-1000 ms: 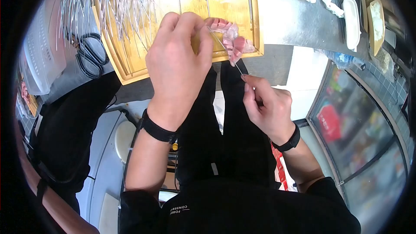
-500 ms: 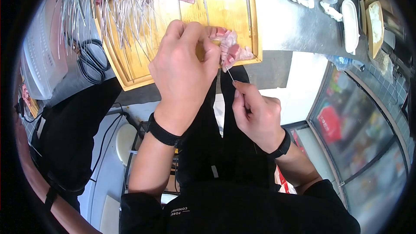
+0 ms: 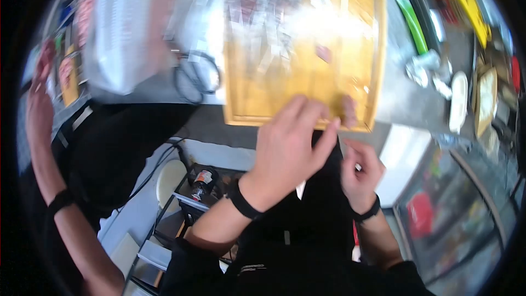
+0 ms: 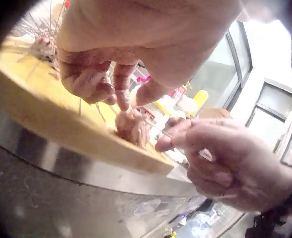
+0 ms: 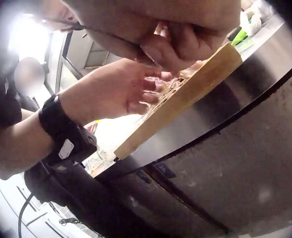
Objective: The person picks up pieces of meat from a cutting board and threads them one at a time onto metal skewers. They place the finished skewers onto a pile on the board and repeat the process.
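Observation:
My right hand [image 3: 361, 175] pinches the end of a thin metal skewer [image 4: 156, 129] between thumb and forefinger, just off the board's near edge. In the left wrist view the skewer runs into a bunch of pink raw meat pieces [image 4: 132, 130]. My left hand [image 3: 293, 145] hovers by the near edge of the wooden board [image 3: 257, 90], thumb and forefinger apart. Those fingertips come right at the top of the meat in the left wrist view. From the head, the meat is a blurred strip at the board's near right corner. A small meat piece [image 3: 323, 53] lies farther back.
Many metal skewers [image 3: 274, 49] with meat lie across the board's far left, blurred. A coiled black cable [image 3: 197, 79] and a pale plastic crate [image 3: 129, 33] are left of it. Beyond sits another person's arm [image 3: 41, 120]. A white tray [image 3: 458, 101] stands right.
The head view has swung, so the board appears lower and farther right. My left thumb and forefinger have spread apart from their closer curl. The right hand keeps its pinch.

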`<state>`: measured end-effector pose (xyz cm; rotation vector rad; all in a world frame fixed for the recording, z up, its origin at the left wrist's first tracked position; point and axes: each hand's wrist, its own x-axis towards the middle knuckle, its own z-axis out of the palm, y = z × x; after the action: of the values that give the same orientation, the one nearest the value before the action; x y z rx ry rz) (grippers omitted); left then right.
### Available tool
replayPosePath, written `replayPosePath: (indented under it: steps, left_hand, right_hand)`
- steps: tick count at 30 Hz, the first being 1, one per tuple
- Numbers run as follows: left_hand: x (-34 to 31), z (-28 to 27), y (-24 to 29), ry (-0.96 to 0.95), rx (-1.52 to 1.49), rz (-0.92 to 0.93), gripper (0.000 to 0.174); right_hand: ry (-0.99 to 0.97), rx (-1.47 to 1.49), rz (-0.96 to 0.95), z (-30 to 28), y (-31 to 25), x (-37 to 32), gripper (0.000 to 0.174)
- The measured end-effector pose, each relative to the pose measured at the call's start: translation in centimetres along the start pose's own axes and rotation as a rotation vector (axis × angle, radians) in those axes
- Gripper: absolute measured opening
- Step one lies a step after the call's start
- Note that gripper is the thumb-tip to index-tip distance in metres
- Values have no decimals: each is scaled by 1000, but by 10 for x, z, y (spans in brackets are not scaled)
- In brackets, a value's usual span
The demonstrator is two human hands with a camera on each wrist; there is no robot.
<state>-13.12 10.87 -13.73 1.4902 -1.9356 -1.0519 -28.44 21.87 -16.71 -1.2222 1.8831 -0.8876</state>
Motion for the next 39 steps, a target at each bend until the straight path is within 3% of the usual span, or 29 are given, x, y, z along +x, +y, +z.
replayPosePath:
  steps: [1, 2, 4, 6, 8, 10, 14, 15, 16, 18, 19, 22, 29, 31, 32, 34, 38, 39]
  left_hand:
    - [-1, -22, 6, 14, -104, -39, 6]
    - [-4, -46, 0, 100, -88, 33, 6]
    - [-7, -109, -12, 357, 64, 168, 5]
    - [-11, -157, -38, 637, 54, 28, 5]
    - [4, -200, -59, 742, 149, -96, 8]
    - [20, -237, -88, 567, 362, -65, 12]
    - [46, -264, -128, 278, 419, -38, 39]
    - [54, -265, -131, 204, 388, -109, 43]
    - [61, -266, -136, 223, 369, -110, 43]
    - [72, -267, -144, 75, 285, -76, 38]
    - [77, -263, -152, 79, 250, -70, 28]
    - [88, -261, -168, 123, 290, -39, 21]
    - [98, -267, -171, 196, 314, -81, 28]
    - [99, -267, -176, 376, 349, 90, 28]
    - [100, -267, -177, 370, 345, 96, 28]
    - [99, -273, -170, 214, 220, -78, 27]
    - [99, -278, -170, 155, 172, -72, 22]
    - [99, -284, -158, 203, 91, -187, 19]
  right_hand:
    - [49, -13, -25, -3, 6, -3, 13]
    - [36, 62, 83, -11, 10, -10, 14]
    - [96, 76, 29, -21, 15, -19, 12]
    - [116, 132, 22, -25, 2, -19, 13]
    - [176, 188, 24, -27, 3, -19, 13]
    - [217, 244, 68, -26, -4, -19, 13]
    - [201, 155, 1, -24, -16, -13, 15]
    - [192, 134, 19, -23, -24, -12, 15]
    - [189, 118, -2, -23, -26, -10, 15]
    - [165, 35, -46, -25, -28, -7, 15]
    - [131, 20, -81, -25, -29, -6, 15]
    - [128, 15, -87, -25, -37, -1, 15]
    - [119, 24, -95, -22, -40, 7, 14]
    - [117, 22, -77, -23, -41, 8, 13]
    - [108, 21, -60, -24, -42, 7, 13]
    - [121, 18, -42, -24, -46, 7, 14]
    - [103, -21, -47, -27, -44, 6, 14]
    - [109, -20, -38, -28, -44, 6, 14]
